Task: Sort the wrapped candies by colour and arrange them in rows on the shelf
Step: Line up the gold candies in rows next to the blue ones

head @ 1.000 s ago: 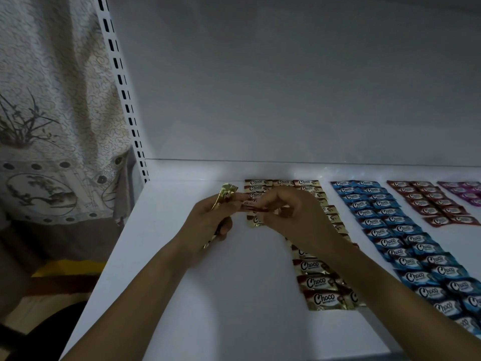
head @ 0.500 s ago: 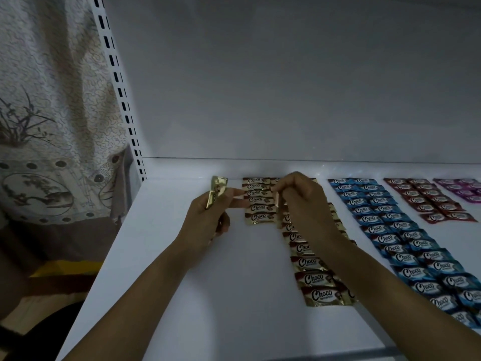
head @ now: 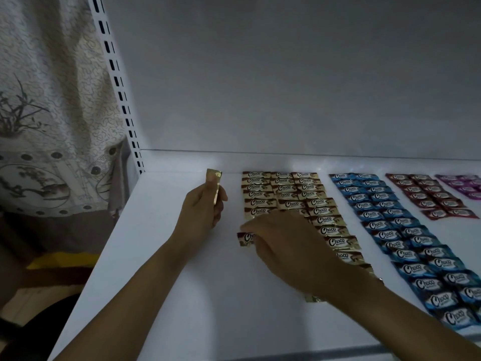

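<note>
Since half a second ago the right hand (head: 286, 246) has drawn away from the left hand (head: 203, 212) and come down toward the near side of the white shelf (head: 156, 269), bringing a single gold candy (head: 244, 238) with it. At the far left hangs a patterned curtain (head: 52, 100), with a yellow object (head: 59, 259) low beneath it, and a slotted post (head: 117, 82) rises at the shelf's left edge. Next comes the left hand, thumb up and fingers curled round a gold wrapper (head: 214, 183) held upright and edge-on; it may be one piece or a thin stack, the dim light does not settle it. Just right of it the right hand pinches the gold candy at its fingertips, label up, low over the shelf below the near end of the leftmost gold column; whether it already touches the surface is hidden by the fingers. The gold rows (head: 286, 199) lie in three columns, the right hand and forearm covering their near part. Further right run the blue rows (head: 390, 222), then the shorter red rows (head: 429, 196), and at the edge of view the purple rows (head: 466, 183), each block apart from its neighbour.
</note>
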Available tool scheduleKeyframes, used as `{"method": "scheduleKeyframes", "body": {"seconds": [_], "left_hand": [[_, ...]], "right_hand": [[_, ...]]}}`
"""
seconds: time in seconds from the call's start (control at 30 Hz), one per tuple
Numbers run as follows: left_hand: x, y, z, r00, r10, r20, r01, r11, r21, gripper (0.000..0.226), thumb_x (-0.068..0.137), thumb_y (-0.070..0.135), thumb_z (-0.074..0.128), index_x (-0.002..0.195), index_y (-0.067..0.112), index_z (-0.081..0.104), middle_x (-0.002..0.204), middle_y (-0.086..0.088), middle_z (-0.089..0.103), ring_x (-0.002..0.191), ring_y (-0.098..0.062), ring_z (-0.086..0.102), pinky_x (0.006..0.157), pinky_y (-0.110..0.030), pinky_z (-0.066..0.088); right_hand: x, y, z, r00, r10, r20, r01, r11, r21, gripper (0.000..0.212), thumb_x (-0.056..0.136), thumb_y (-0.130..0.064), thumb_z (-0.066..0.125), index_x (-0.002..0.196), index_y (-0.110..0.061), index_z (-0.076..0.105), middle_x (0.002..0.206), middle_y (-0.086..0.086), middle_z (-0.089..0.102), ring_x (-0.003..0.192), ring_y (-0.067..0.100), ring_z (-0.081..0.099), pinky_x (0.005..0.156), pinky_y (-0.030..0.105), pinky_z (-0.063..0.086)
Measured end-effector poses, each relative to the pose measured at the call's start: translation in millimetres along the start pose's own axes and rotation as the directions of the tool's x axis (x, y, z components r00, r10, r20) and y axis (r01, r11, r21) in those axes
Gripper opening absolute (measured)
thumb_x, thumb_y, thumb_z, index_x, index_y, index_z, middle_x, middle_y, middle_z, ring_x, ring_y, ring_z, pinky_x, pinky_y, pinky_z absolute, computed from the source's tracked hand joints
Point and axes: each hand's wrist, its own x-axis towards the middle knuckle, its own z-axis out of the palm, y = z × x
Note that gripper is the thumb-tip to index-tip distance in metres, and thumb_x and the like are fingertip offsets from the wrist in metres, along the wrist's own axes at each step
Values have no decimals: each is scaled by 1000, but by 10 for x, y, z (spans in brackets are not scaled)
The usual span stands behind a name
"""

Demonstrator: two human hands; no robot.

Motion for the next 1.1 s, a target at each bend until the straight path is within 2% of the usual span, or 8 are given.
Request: {"method": "scheduleKeyframes", "body": {"seconds": [0.13,0.33,0.47,0.63,0.77,0.93,1.03,1.1], "left_hand": [[7,-19,10,1000,3,25,-3,1000,2,50,100,42,32,71,9,57,45,4,37,39,-8,31,38,-17,26],[33,-12,10,995,-62,72,68,995,-79,54,105,32,25,74,7,62,43,3,36,37,-10,29,38,-19,23],[-24,2,24,984,-42,173,50,998,-45,49,103,33,29,92,10,70,49,1,38,40,-10,30,41,-21,23],[-76,22,41,978,73,194,-87,994,69,43,96,37,42,99,-2,61,52,1,46,40,-7,34,41,-15,29],[-85,55,30,958,139,252,-160,985,63,35,88,34,50,84,3,65,48,2,47,39,-6,34,41,-13,29],[-123,57,27,908,101,406,-133,990,51,33,92,30,49,68,16,67,49,-2,50,39,-6,34,42,-14,28],[-123,72,18,910,-31,413,-21,993,120,65,94,58,40,63,7,68,51,-10,50,40,-11,34,44,-19,27],[-92,54,-10,906,-88,414,28,988,149,90,86,74,36,71,-11,63,58,-20,47,42,-15,35,45,-22,28]], "right_hand": [[-209,-160,127,990,-37,134,49,995,-91,40,90,-44,38,117,-25,60,118,-5,65,106,14,60,83,32,50],[-174,-82,112,989,69,131,-56,993,-104,52,91,-51,33,124,-22,60,121,-2,65,111,18,60,87,36,51],[-100,-15,81,965,94,244,-92,996,-19,69,88,-58,16,142,-23,40,142,-1,48,132,20,40,106,38,31],[-74,-18,93,981,126,147,-149,976,158,65,88,-54,19,138,-22,47,135,-4,53,126,13,44,103,28,30],[61,-2,-68,915,403,28,-340,731,592,25,93,-38,53,118,-34,55,94,-25,64,91,-9,58,80,11,43],[217,-16,-198,903,425,67,-300,510,806,13,86,-21,67,94,-12,72,74,-4,69,69,8,64,64,23,52],[202,7,-238,870,487,83,-282,351,893,10,90,-8,60,87,-8,70,57,-12,63,54,-4,57,53,10,44],[172,53,-259,837,536,110,-300,280,912,12,90,-11,60,84,-11,69,58,-5,63,52,4,56,52,14,45]]}}
